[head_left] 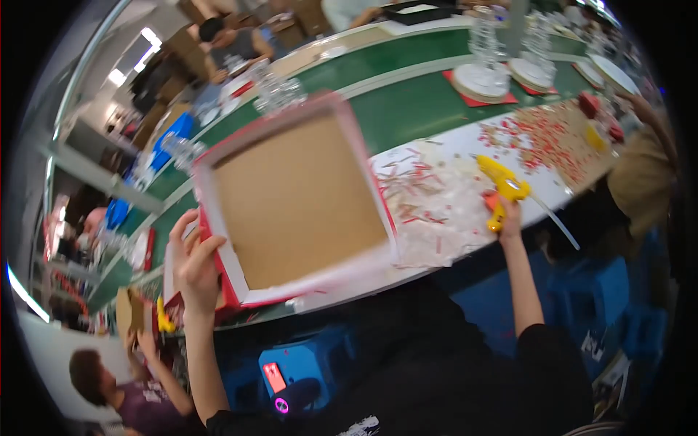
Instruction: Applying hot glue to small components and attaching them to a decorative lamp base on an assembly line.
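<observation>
My left hand [196, 261] grips the left edge of a shallow square box [298, 203], thumb on its rim and fingers behind. Its walls are red outside and white inside, and the inner floor is plain brown cardboard. The box is tilted up toward me over the work table. Out to the right, my right hand [510, 220] is wrapped round the handle of a yellow glue gun [505, 180]. A pale glue stick [558, 224] juts from its back end. The nozzle points up and left, away from the box, above the littered table.
Red and pale scraps [418, 185] litter the white table sheet, with more red bits [534, 138] farther right. Clear stacked plastic pieces [483, 43] stand on round white discs beyond. Blue stools [589, 287] stand below. Other people work at left, right and across the green bench [407, 102].
</observation>
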A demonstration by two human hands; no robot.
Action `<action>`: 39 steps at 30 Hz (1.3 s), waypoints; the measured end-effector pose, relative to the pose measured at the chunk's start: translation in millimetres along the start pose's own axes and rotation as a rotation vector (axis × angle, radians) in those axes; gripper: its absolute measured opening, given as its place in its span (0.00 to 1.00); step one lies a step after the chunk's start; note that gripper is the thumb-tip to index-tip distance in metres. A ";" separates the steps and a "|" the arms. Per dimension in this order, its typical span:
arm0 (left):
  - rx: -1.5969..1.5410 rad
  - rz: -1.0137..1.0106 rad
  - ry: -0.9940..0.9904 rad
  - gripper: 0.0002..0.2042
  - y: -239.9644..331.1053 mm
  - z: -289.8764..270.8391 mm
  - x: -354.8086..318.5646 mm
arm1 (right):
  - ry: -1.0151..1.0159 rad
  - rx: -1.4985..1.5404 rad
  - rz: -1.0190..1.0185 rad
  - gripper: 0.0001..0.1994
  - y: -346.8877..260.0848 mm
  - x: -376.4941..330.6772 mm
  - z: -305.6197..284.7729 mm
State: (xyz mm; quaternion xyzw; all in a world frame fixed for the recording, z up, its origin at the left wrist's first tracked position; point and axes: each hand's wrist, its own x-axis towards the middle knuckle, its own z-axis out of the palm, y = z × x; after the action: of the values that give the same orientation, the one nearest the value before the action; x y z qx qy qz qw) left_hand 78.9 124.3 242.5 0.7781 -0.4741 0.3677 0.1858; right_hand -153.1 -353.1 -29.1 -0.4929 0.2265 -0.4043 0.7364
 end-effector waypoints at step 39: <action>-1.044 -0.892 -0.137 0.28 129.8 228.5 -119.2 | -0.852 -0.539 0.724 0.09 -32.8 -48.4 173.0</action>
State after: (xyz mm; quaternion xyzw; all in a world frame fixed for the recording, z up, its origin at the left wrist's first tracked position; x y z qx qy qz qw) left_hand 22.5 -12.3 -5.5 0.7290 -0.2342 -0.0701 0.6393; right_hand -66.3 -225.6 68.8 -0.6716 0.1598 0.1748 0.7020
